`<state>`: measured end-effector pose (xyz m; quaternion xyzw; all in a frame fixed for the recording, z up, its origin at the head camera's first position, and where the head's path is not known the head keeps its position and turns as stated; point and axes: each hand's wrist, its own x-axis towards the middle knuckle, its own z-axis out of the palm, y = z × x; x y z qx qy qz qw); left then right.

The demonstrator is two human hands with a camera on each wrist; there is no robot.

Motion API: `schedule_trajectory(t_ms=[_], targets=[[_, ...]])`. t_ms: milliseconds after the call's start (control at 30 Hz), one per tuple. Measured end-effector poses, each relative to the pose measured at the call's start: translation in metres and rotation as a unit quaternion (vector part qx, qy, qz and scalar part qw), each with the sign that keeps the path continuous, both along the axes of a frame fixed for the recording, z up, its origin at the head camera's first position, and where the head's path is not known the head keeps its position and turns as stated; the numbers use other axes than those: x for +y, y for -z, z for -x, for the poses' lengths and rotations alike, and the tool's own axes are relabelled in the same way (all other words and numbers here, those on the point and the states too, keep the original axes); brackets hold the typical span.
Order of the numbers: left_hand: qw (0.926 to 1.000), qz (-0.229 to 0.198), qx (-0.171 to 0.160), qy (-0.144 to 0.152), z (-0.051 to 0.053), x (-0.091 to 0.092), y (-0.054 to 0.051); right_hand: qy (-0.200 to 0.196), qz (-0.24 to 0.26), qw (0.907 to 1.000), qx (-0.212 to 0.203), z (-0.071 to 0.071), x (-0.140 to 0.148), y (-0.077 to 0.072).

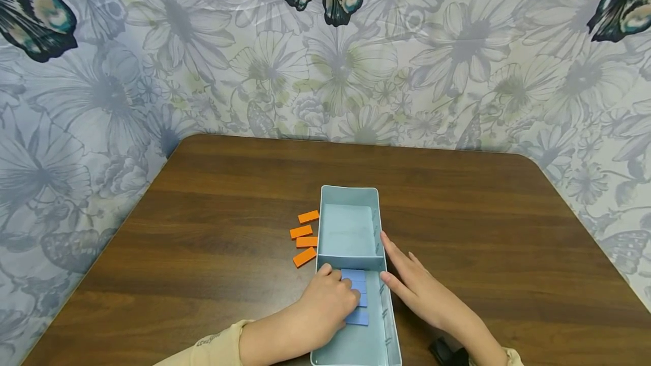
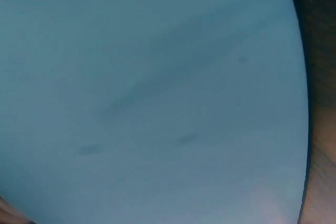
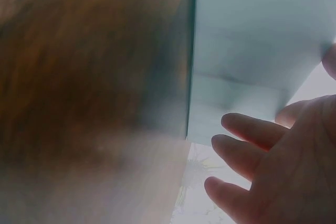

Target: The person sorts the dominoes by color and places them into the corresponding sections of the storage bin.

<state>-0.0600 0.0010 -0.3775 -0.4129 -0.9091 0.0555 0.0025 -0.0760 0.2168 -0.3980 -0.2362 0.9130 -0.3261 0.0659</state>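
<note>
A long light-blue tray (image 1: 351,230) with two compartments lies on the wooden table. Several flat blue blocks (image 1: 357,316) sit in a column in its near compartment. My left hand (image 1: 325,304) reaches over the tray's left wall, fingers curled down at these blocks. The hand hides their left ends and its own fingertips, so a grip cannot be made out. My right hand (image 1: 419,292) lies along the tray's right wall, fingers extended and touching or nearly touching it. In the right wrist view, this hand (image 3: 283,166) has spread fingers beside the tray's side (image 3: 252,51).
Several orange blocks (image 1: 305,242) lie in a loose column along the tray's left side. The brown table (image 1: 229,185) extends to both sides. Behind it hangs a floral, butterfly-patterned backdrop (image 1: 325,89). A black device (image 1: 448,352) is at my right wrist. The blue tray surface (image 2: 157,103) fills the left wrist view.
</note>
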Motion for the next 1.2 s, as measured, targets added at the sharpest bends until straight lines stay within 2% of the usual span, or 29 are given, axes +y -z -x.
schedule_trajectory(t_ms=[467,767,1000,1200], targets=[[0.9995,-0.016,-0.015,0.025,0.0023,0.0042,0.0003,-0.003,0.003,0.9999,0.01,-0.0009,-0.0007,-0.0001],[0.9991,-0.013,-0.029,0.027,0.003,0.0059,0.0014,-0.004,0.004,1.0,0.007,-0.0015,-0.0003,-0.0014],[0.9995,-0.018,-0.014,0.023,0.0038,0.0063,0.0035,0.0,0.002,1.0,0.002,-0.001,-0.0004,-0.0011],[0.9992,-0.023,-0.024,0.021,0.0051,0.0059,0.003,0.002,0.002,1.0,0.001,-0.0015,0.0001,-0.0013]])
